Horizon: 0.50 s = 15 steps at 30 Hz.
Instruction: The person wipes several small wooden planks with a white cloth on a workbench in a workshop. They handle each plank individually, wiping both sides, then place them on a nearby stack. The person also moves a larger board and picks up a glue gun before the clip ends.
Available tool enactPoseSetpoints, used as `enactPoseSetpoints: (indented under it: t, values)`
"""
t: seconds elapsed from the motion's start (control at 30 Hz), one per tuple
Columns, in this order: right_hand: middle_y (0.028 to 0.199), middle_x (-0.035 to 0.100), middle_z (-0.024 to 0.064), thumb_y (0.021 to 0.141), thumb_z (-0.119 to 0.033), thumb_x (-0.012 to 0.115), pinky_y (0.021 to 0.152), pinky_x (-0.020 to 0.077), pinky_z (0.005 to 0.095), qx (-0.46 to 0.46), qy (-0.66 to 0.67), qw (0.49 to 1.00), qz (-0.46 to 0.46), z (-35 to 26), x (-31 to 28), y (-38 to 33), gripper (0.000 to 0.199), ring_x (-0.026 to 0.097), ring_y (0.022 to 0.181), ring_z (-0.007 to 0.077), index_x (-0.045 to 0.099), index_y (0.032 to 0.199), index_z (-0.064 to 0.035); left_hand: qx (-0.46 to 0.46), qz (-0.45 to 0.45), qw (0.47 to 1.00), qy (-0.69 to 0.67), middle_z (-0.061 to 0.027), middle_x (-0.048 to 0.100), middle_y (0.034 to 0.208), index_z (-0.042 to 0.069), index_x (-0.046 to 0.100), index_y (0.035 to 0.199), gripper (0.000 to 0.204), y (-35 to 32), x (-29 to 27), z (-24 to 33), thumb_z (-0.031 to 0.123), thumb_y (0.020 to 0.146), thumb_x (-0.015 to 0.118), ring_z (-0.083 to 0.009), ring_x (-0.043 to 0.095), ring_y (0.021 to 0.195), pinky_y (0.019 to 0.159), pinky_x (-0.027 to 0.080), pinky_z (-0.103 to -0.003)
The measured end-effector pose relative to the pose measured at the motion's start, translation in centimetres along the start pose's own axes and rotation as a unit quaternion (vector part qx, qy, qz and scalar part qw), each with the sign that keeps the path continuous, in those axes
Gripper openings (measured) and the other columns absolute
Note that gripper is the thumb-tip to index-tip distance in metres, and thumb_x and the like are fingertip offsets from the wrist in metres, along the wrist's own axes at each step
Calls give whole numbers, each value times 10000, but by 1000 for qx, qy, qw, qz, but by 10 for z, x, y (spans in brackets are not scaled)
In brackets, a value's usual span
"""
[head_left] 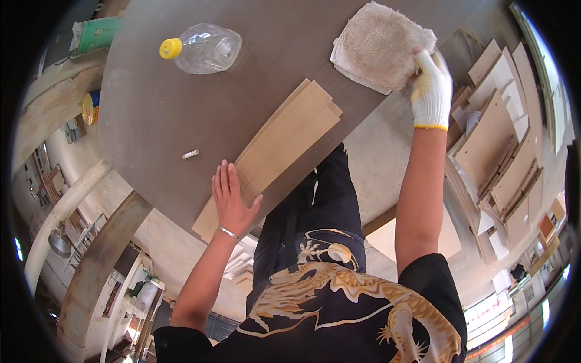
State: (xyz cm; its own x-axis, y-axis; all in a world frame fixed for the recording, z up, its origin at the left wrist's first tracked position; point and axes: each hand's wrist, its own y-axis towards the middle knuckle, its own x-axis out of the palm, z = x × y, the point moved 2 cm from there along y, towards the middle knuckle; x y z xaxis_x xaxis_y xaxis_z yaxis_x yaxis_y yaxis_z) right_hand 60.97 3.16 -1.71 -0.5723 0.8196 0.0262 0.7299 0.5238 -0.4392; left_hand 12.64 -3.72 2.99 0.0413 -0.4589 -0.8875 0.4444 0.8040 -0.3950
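Note:
My left hand (229, 197) is bare, with a silver bracelet at the wrist. Its fingers lie stretched over the near-left part of a small stack of long thin wooden boards (288, 132), which rests slantwise along the table's near edge. A white knitted glove with a yellow cuff covers my right hand (431, 86). That hand pinches the right edge of a folded, worn white cloth (382, 47) on the table's far right part. The thumb shows at the cloth's edge; the other fingers are partly hidden.
A clear plastic bottle (210, 48) with a yellow cap lies on the dark table (145, 121). A short white stick (190, 154), perhaps chalk, is left of the boards. Stacked panels (493, 151) lean at the right. A green container (98, 34) stands beyond the table's left edge.

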Motion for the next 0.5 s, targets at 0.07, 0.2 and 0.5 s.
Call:
enactPoseSetpoints:
  t: [0.07, 0.2, 0.5]
  values:
    - [1093, 702, 64, 945, -104, 738, 839, 497, 242, -207, -141, 951, 183, -17, -1, -34, 384, 613, 909, 108, 659, 1296, 31, 37, 52, 998, -22, -247, 315, 1674, -4, 303, 1627, 991, 26, 3, 19, 305, 838, 815, -439, 309, 1531, 1255, 254, -554]
    - [1055, 737, 62, 987, -10, 639, 817, 542, 248, -36, -261, 960, -99, 14, 17, -96, 285, 667, 877, 112, 721, 1256, 33, 57, 139, 987, -60, -231, 465, 1579, -26, 441, 1555, 673, 86, 14, 54, 266, 983, 644, -440, 440, 1425, 1192, 323, -544]
    - [944, 793, 130, 964, -95, 648, 788, 555, 301, 14, -351, 900, -256, 56, 40, -91, 231, 737, 863, 166, 773, 1129, 6, 21, 204, 978, -42, -138, 616, 1198, 36, 636, 1318, 386, 137, 30, 79, 274, 1033, 532, -345, 580, 1061, 915, 453, -481]
